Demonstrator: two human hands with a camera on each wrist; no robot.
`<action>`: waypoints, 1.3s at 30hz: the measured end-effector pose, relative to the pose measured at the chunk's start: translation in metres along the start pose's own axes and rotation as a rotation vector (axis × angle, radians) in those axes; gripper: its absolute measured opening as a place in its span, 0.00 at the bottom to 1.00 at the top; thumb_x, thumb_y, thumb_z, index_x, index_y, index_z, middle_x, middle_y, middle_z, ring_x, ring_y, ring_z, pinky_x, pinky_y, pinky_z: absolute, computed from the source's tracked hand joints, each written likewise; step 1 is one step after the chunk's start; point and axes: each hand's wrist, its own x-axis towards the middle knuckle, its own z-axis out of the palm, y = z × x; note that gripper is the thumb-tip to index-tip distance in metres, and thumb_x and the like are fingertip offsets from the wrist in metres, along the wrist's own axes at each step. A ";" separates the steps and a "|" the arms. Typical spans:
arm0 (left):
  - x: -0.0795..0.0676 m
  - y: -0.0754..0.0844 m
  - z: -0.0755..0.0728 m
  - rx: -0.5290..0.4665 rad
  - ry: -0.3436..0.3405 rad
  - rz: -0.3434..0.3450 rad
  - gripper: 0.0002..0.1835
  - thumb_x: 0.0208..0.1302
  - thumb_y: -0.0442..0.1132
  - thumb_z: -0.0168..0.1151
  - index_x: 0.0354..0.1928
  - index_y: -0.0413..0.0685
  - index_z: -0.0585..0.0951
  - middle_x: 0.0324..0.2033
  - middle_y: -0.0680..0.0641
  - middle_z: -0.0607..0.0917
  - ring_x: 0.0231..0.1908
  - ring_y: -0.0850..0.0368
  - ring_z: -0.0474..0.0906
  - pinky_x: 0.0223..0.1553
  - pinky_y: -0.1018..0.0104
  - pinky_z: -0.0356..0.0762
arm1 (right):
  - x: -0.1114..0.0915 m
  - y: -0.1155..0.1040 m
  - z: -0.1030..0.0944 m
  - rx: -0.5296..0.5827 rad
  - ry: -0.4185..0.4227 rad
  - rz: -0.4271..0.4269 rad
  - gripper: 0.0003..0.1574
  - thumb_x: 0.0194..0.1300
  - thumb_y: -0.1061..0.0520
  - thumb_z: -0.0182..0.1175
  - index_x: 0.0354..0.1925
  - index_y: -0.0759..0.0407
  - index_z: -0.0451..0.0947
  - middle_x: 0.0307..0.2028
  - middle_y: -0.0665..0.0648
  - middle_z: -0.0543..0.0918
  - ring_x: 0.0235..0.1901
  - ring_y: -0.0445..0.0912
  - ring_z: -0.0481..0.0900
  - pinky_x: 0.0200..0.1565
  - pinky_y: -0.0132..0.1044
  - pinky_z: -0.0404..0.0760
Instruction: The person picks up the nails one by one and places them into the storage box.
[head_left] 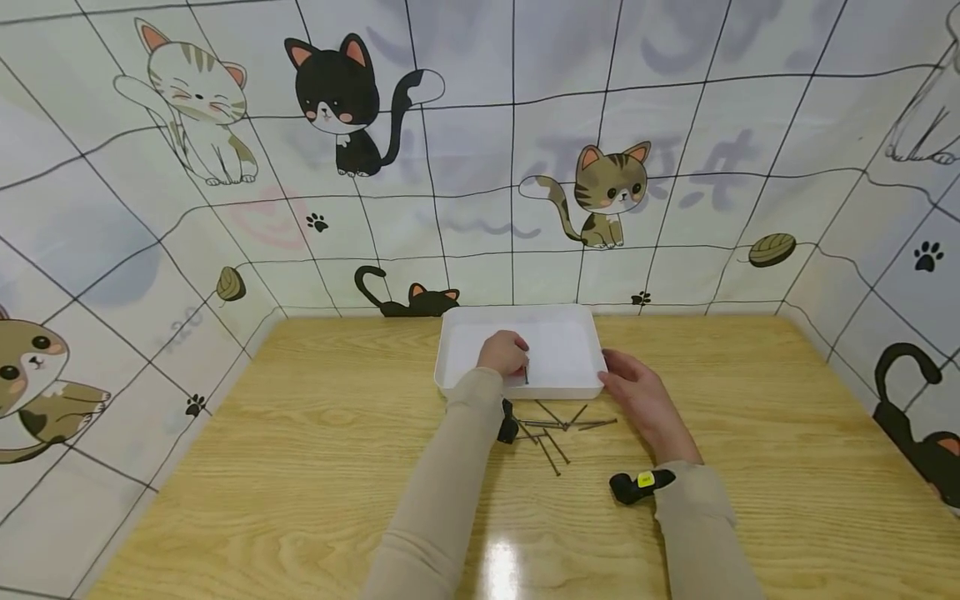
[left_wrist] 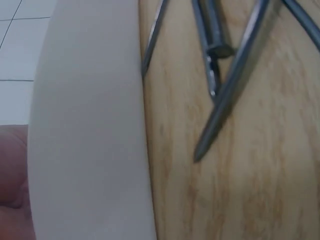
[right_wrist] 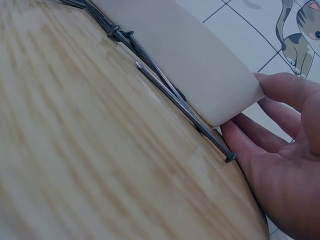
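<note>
Seen from the head camera, a person in beige sleeves works at a wooden counter (head_left: 750, 400) walled in by cat-print panels. The left hand (head_left: 504, 353) reaches into a shallow white tray (head_left: 570, 321) at the counter's far middle, fingers curled and pinching a single dark nail (head_left: 527, 375) that points down over the tray floor. The right hand (head_left: 643, 402) lies with relaxed, nearly straight fingers against the tray's near right corner, holding nothing. A loose heap of nails (head_left: 562, 425) lies scattered on the counter just in front of the tray, between the two forearms. A small black wrist camera with a yellow label (head_left: 637, 485) sits on the right sleeve.

From the left wrist, the tray's white wall (left_wrist: 90, 130) fills the left half of the view, with a blurred part of the hand at the lower left edge; the grip itself does not show here. Several nails (left_wrist: 225, 105) cross one another on the wood grain just beside the tray.

From the right wrist, the palm and fingers (right_wrist: 280, 150) spread open, touching the tray's rounded corner (right_wrist: 220, 85). Long nails (right_wrist: 180, 107) lie on the counter along the tray's base, one nail head ending just beside the fingers.
</note>
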 end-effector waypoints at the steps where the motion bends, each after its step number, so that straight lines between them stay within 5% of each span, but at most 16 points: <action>1: 0.000 0.000 0.000 0.021 0.000 0.005 0.09 0.54 0.30 0.60 0.39 0.44 0.81 0.24 0.49 0.81 0.19 0.60 0.74 0.22 0.72 0.73 | 0.000 0.000 0.001 0.004 -0.002 -0.001 0.37 0.66 0.54 0.55 0.69 0.58 0.53 0.68 0.58 0.58 0.66 0.49 0.57 0.62 0.36 0.64; 9: -0.008 -0.004 -0.006 0.114 0.025 0.030 0.10 0.54 0.30 0.60 0.40 0.45 0.81 0.22 0.50 0.81 0.19 0.60 0.74 0.24 0.72 0.70 | 0.004 0.006 0.006 0.012 -0.008 -0.007 0.38 0.65 0.53 0.56 0.69 0.57 0.54 0.68 0.58 0.58 0.66 0.50 0.58 0.59 0.32 0.66; 14: -0.011 -0.006 -0.012 0.083 0.033 0.042 0.12 0.56 0.31 0.58 0.43 0.45 0.80 0.22 0.49 0.82 0.18 0.60 0.74 0.24 0.71 0.68 | 0.003 0.005 0.005 0.010 -0.008 -0.013 0.38 0.66 0.53 0.55 0.69 0.58 0.53 0.68 0.59 0.57 0.66 0.50 0.58 0.57 0.28 0.67; 23: -0.031 0.001 -0.023 -0.068 0.020 0.104 0.13 0.64 0.41 0.56 0.49 0.46 0.77 0.36 0.42 0.84 0.23 0.57 0.80 0.29 0.66 0.78 | 0.002 0.004 -0.001 -0.033 -0.003 -0.005 0.40 0.65 0.51 0.55 0.69 0.58 0.52 0.69 0.59 0.57 0.67 0.50 0.56 0.61 0.35 0.64; 31: -0.055 0.002 -0.022 -0.357 -0.075 0.167 0.17 0.66 0.44 0.53 0.54 0.45 0.75 0.43 0.39 0.81 0.40 0.43 0.80 0.39 0.57 0.79 | -0.001 0.000 -0.005 -0.090 0.010 -0.001 0.41 0.65 0.48 0.55 0.69 0.57 0.52 0.68 0.59 0.57 0.67 0.52 0.56 0.64 0.47 0.58; 39: -0.076 -0.006 -0.026 -0.444 -0.051 0.242 0.18 0.67 0.46 0.53 0.55 0.47 0.75 0.40 0.45 0.82 0.37 0.50 0.81 0.37 0.62 0.79 | 0.002 0.002 -0.002 -0.076 0.015 0.016 0.43 0.63 0.45 0.57 0.69 0.54 0.53 0.69 0.58 0.57 0.67 0.51 0.56 0.65 0.49 0.56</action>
